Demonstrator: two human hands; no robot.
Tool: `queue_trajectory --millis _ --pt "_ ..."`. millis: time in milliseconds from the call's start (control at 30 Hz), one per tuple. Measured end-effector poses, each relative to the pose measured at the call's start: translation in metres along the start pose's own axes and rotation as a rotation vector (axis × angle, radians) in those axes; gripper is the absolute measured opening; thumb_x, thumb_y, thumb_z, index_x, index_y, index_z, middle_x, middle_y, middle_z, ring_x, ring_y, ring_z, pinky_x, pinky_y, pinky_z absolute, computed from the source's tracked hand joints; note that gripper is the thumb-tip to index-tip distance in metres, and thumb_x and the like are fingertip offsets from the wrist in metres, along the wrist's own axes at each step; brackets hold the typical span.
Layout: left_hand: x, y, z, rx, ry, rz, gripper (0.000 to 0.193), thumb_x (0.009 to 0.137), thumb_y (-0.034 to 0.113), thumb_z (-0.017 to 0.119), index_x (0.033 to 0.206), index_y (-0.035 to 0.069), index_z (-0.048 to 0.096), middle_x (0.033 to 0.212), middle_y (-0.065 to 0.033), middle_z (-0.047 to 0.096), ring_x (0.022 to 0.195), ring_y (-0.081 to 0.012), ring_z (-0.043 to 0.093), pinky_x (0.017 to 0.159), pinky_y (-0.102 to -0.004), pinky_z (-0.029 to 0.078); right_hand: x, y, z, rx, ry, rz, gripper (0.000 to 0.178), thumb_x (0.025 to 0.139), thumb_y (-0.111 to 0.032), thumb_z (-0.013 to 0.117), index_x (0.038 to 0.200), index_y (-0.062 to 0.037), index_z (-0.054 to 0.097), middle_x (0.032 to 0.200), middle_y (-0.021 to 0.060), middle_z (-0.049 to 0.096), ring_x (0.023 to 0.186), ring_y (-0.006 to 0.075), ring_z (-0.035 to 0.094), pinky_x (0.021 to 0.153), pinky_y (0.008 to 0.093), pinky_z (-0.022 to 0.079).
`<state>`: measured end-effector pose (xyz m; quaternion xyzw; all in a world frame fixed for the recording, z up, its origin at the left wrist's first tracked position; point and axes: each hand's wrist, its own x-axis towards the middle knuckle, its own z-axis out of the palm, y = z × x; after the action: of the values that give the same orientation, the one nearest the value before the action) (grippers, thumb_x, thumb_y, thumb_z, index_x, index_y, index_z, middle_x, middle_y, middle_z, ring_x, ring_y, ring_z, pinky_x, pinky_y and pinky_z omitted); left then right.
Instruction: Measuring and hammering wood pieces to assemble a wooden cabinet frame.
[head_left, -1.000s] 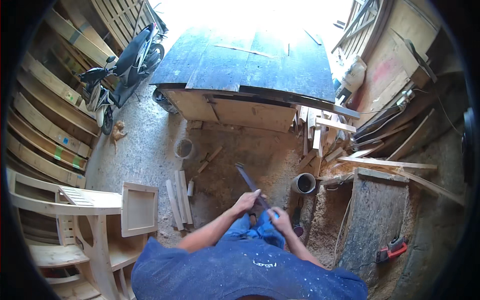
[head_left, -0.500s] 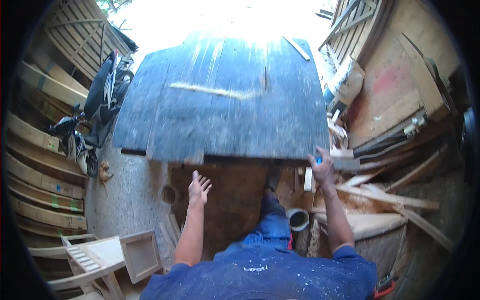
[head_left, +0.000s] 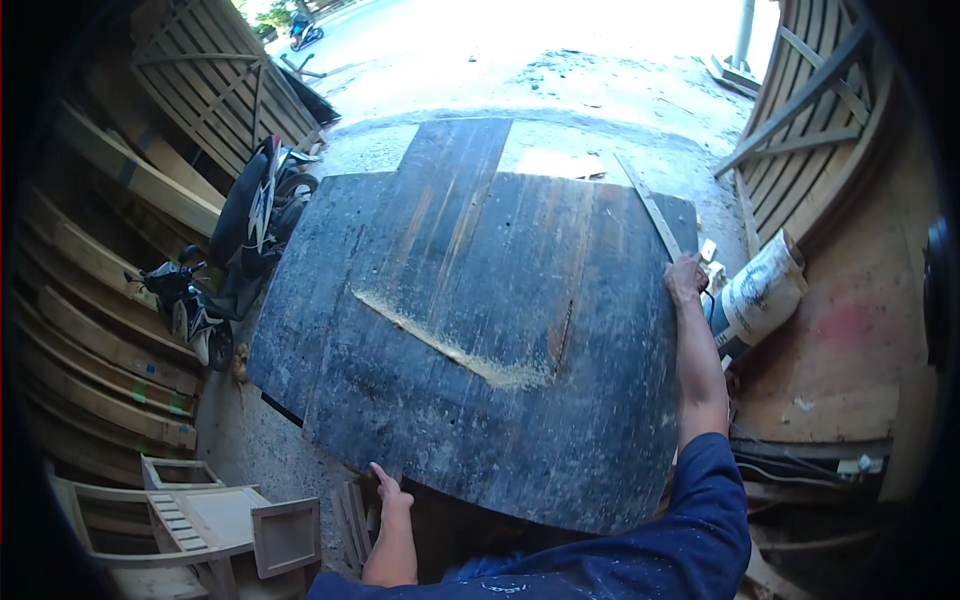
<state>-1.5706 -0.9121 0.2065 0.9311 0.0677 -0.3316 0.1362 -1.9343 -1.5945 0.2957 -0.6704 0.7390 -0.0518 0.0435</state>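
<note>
A large dark table top [head_left: 480, 440], its worn boards streaked, spreads in front of me. My right hand [head_left: 686, 278] is at its right edge, fingers curled on the near end of a long thin wooden strip [head_left: 648, 208]. The strip lies slanted toward the far edge. Low at the near edge, my left hand [head_left: 391, 488] has its fingers extended against or just beside the table and holds nothing. A line of pale sawdust [head_left: 440, 345] crosses the middle of the top, and a dark slot [head_left: 566, 335] sits right of it.
A motorbike [head_left: 250, 225] stands left of the table, beside stacked timber [head_left: 120, 340]. A wooden chair-like frame [head_left: 200, 525] is at lower left. To the right are a white sack [head_left: 762, 290] and a leaning plywood panel [head_left: 850, 330]. Slatted gates [head_left: 815, 120] flank the bright opening.
My right hand has moved from the near right corner forward to the strip's end. I have leaned over the table. The left hand stays by the near edge. A blue item in my right hand no longer shows.
</note>
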Motion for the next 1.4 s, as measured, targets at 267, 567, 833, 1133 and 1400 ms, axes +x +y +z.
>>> queue_trajectory --millis 267,567,833,1133,1400 --pt "-0.001 0.0 0.0 0.077 -0.052 -0.128 0.114 0.091 0.01 0.064 0.156 0.037 -0.026 0.159 -0.0206 0.029 0.145 -0.0328 0.038 0.125 -0.0468 0.027 0.062 0.053 0.008 0.034 0.319 -0.03 0.036 0.086 -0.035 0.063 0.101 -0.0024 0.067 0.096 0.0187 0.073 0.09 0.0389 0.073 0.077 0.0516 0.058" --pt "0.01 -0.018 -0.02 -0.162 -0.167 -0.017 0.099 0.096 0.015 0.057 0.16 0.026 -0.018 0.16 -0.0179 0.034 0.148 -0.03 0.034 0.125 -0.0444 0.024 -0.018 0.108 -0.066 0.255 0.38 -0.01 0.057 0.095 -0.04 0.063 0.133 0.0014 0.057 0.13 0.0297 0.056 0.117 0.0457 0.059 0.097 0.0515 0.049" --pt "0.089 -0.023 -0.068 -1.32 -0.471 0.005 0.113 0.08 0.083 0.06 0.157 0.005 0.033 0.163 -0.0094 0.036 0.149 -0.0273 0.033 0.123 -0.0497 0.022 -0.328 0.177 -0.05 1.168 -0.194 0.098 0.039 0.101 -0.037 0.061 0.122 -0.0033 0.062 0.1 0.0107 0.068 0.073 0.0181 0.067 0.054 0.0315 0.052" --pt "0.095 -0.048 -0.093 -0.935 -0.379 -0.001 0.135 0.07 0.087 0.068 0.148 -0.016 0.033 0.157 -0.021 0.036 0.137 -0.0268 0.041 0.109 -0.0429 0.038 -0.691 0.111 0.033 1.634 -0.322 0.931 0.052 0.095 -0.064 0.057 0.102 -0.0126 0.062 0.086 0.0103 0.069 0.061 0.0253 0.065 0.051 0.0446 0.055" --pt "0.113 -0.162 -0.118 -0.693 -0.46 0.046 0.137 0.059 0.093 0.067 0.14 -0.014 0.043 0.142 -0.0224 0.05 0.125 -0.0289 0.05 0.1 -0.0474 0.046 -0.768 0.044 0.099 1.859 -0.61 0.93 0.046 0.093 -0.06 0.062 0.099 -0.0144 0.065 0.082 0.0075 0.067 0.068 0.0271 0.065 0.054 0.0402 0.051"
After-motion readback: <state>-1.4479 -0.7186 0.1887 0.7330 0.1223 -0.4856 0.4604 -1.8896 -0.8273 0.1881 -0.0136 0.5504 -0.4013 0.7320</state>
